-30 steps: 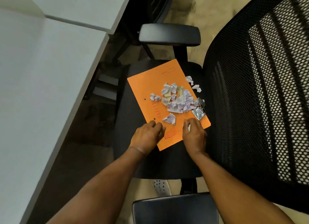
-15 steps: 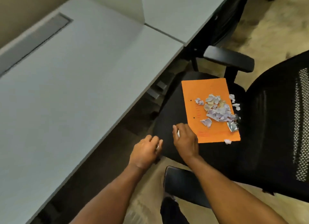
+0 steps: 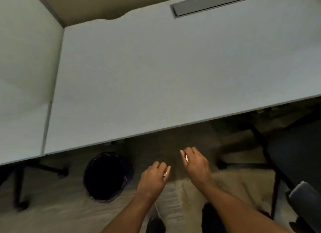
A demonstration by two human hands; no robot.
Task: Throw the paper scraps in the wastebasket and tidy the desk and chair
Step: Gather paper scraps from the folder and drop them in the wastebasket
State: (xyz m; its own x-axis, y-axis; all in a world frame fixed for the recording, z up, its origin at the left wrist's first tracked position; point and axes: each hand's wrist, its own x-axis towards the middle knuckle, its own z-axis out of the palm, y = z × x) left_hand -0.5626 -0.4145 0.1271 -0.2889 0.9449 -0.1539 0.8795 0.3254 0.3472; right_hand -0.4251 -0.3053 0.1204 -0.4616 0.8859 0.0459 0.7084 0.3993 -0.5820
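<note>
Head camera looks steeply down (wide-angle, close) over desk (image 3: 173,76) edge and floor (image 3: 52,212).

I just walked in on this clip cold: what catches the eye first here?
The two hands, low and centre: the left hand and right hand each pinch a small white paper scrap. Just left of them the black wastebasket stands on the floor, partly under the wide pale desk that fills the upper frame.

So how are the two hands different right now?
The left hand is lower in the view and closer to the black wastebasket; the right hand reaches further forward, nearer the desk edge. The left hand looks more tightly curled than the right. Both pinch a small white paper scrap.
</note>
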